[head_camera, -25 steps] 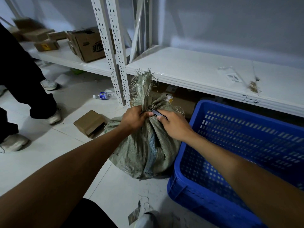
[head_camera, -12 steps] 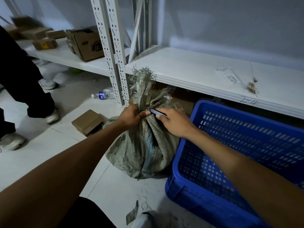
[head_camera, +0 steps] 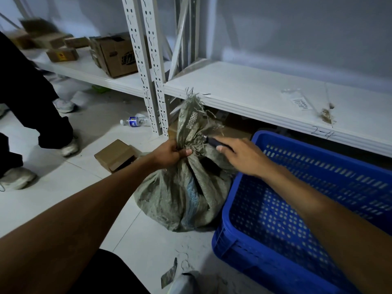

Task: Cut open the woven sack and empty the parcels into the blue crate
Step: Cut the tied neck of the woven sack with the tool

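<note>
A grey-green woven sack (head_camera: 180,198) stands on the floor, bunched at the neck with frayed ends sticking up. My left hand (head_camera: 169,153) grips that neck from the left. My right hand (head_camera: 241,155) holds a small dark cutter (head_camera: 212,142), its tip against the sack just right of the neck. A dark gap shows in the fabric below the cutter. The blue perforated crate (head_camera: 318,209) sits right beside the sack, on its right. No parcels are visible inside the sack.
White metal shelving (head_camera: 254,96) runs behind the sack, its uprights (head_camera: 152,81) just to the left. A small cardboard box (head_camera: 115,154) and a water bottle (head_camera: 134,121) lie on the floor at left. Another person's legs (head_camera: 31,107) stand far left. Cartons (head_camera: 115,56) sit on the left shelf.
My right hand has slid the cutter to the right and slightly away from my left hand. A dark opening has appeared in the sack below the neck. The other person's legs shifted left.
</note>
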